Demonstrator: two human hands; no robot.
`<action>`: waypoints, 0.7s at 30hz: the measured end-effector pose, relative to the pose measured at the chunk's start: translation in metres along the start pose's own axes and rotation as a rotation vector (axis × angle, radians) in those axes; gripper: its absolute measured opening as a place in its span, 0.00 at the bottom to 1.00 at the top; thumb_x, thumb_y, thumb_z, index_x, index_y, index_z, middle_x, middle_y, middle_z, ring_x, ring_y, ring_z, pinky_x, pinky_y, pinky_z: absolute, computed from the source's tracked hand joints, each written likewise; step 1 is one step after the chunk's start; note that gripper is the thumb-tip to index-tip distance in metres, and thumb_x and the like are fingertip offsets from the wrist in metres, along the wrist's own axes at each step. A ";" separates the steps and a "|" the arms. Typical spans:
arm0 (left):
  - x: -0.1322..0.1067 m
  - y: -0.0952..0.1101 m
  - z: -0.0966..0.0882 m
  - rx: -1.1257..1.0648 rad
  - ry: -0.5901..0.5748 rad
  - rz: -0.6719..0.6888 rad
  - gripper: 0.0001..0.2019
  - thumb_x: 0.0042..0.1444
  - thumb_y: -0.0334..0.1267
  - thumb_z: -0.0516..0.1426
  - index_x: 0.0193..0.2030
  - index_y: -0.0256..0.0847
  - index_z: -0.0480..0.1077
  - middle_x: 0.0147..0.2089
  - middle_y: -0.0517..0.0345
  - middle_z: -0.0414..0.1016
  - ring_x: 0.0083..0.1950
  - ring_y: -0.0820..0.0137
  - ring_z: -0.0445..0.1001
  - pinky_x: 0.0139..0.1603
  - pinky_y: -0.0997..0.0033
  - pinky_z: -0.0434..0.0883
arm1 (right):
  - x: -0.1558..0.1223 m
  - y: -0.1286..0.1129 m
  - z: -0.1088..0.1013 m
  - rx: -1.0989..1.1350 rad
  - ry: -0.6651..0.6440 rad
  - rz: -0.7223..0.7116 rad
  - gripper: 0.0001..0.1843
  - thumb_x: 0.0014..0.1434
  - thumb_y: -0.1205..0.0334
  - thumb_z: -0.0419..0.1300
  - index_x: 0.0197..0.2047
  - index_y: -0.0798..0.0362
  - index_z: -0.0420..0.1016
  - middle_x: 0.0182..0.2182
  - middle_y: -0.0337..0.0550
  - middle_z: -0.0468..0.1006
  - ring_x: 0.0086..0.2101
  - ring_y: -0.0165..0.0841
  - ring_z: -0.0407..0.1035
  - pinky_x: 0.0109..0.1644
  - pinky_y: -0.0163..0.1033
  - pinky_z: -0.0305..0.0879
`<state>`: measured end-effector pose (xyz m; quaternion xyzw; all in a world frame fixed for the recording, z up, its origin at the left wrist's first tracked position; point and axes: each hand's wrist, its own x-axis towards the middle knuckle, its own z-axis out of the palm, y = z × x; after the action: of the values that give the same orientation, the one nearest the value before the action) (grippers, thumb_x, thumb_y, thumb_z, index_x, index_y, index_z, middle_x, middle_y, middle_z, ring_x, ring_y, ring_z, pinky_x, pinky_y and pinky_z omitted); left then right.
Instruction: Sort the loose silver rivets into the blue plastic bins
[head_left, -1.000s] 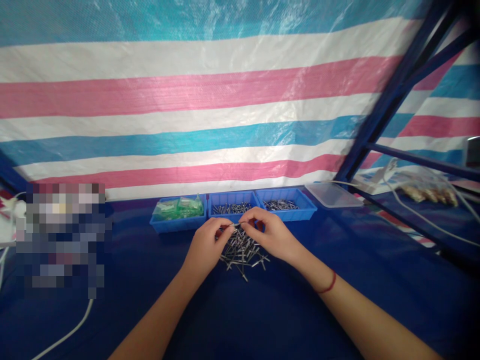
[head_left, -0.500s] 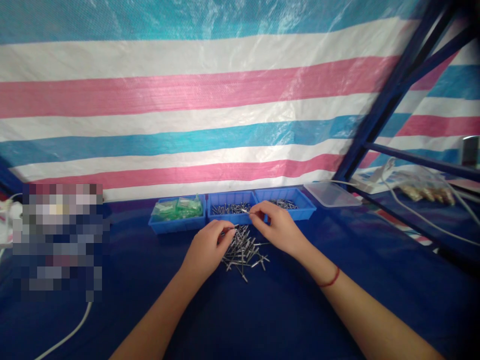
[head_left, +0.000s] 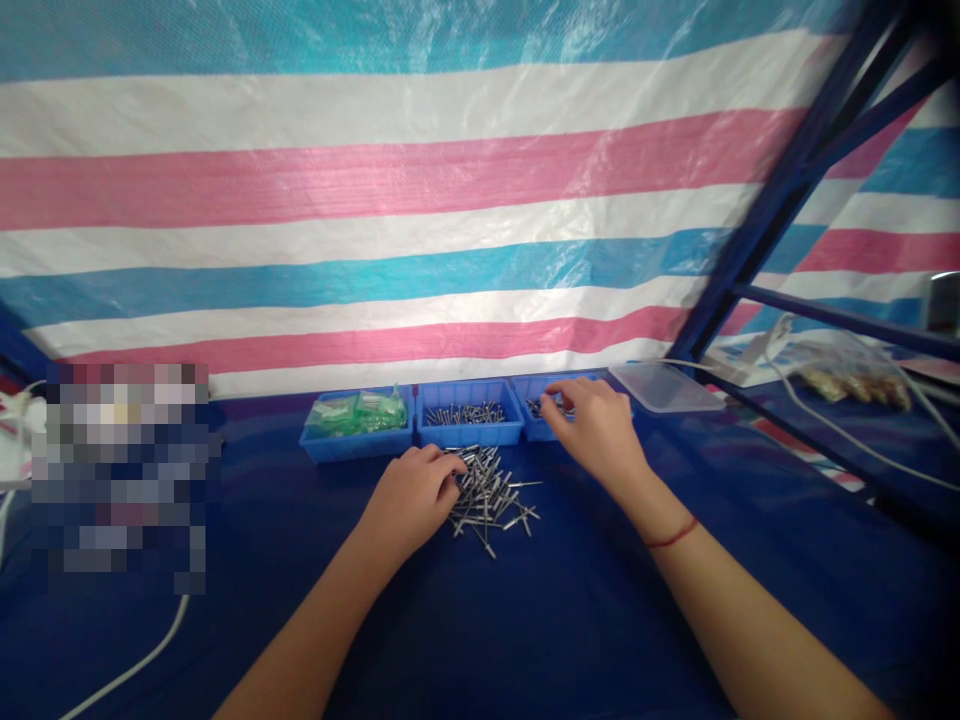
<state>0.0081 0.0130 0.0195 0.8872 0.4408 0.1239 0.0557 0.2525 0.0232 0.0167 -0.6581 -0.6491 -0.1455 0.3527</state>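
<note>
A heap of pop rivets (head_left: pixel 491 492), thin metal pins with thicker silvery bodies, lies loose on the dark blue table. At its left edge my left hand (head_left: pixel 412 500) rests with bent fingers, thumb and index finger slightly apart at the rivets; I see nothing held between them. Over the right blue bin (head_left: pixel 536 430) is my right hand (head_left: pixel 600 425), thumb and fingers parted, covering much of that bin. Some rivets show inside it beside my fingers. The middle blue bin (head_left: pixel 472 434) holds more small metal rivets.
A left blue bin (head_left: pixel 358 448) contains green and clear plastic packets (head_left: pixel 367 412). To the right lies a translucent lid (head_left: pixel 667 388). A white cable (head_left: pixel 161 645) crosses the table at left. Blue frame bars (head_left: pixel 780 200) and a striped sheet (head_left: pixel 375 180) stand behind.
My right hand has moved right, from the middle bin to over the right bin, and its fingers have parted. My left hand's pinch has loosened, and it sits slightly lower beside the heap.
</note>
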 end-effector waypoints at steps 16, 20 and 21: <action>0.001 -0.010 0.003 0.096 0.015 -0.053 0.10 0.62 0.39 0.50 0.37 0.44 0.71 0.43 0.56 0.72 0.45 0.62 0.67 0.42 0.62 0.63 | -0.014 -0.034 0.003 0.331 -0.219 -0.256 0.07 0.58 0.64 0.56 0.36 0.52 0.75 0.28 0.41 0.75 0.32 0.35 0.66 0.41 0.41 0.59; 0.006 -0.011 0.006 -0.183 0.035 -0.153 0.10 0.63 0.40 0.48 0.39 0.43 0.69 0.39 0.58 0.74 0.43 0.63 0.69 0.43 0.63 0.64 | -0.020 -0.045 0.005 0.468 -0.272 -0.301 0.07 0.57 0.68 0.56 0.31 0.52 0.74 0.28 0.41 0.75 0.32 0.34 0.67 0.42 0.42 0.60; 0.007 -0.010 0.007 -0.273 0.047 -0.159 0.10 0.62 0.40 0.48 0.39 0.42 0.69 0.39 0.58 0.74 0.42 0.64 0.70 0.43 0.65 0.64 | -0.021 -0.049 0.006 0.512 -0.277 -0.293 0.07 0.57 0.68 0.56 0.31 0.52 0.74 0.28 0.41 0.75 0.32 0.33 0.67 0.42 0.41 0.61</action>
<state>0.0067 0.0245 0.0122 0.8307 0.4898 0.1986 0.1750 0.2022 0.0064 0.0123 -0.4609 -0.7943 0.0641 0.3905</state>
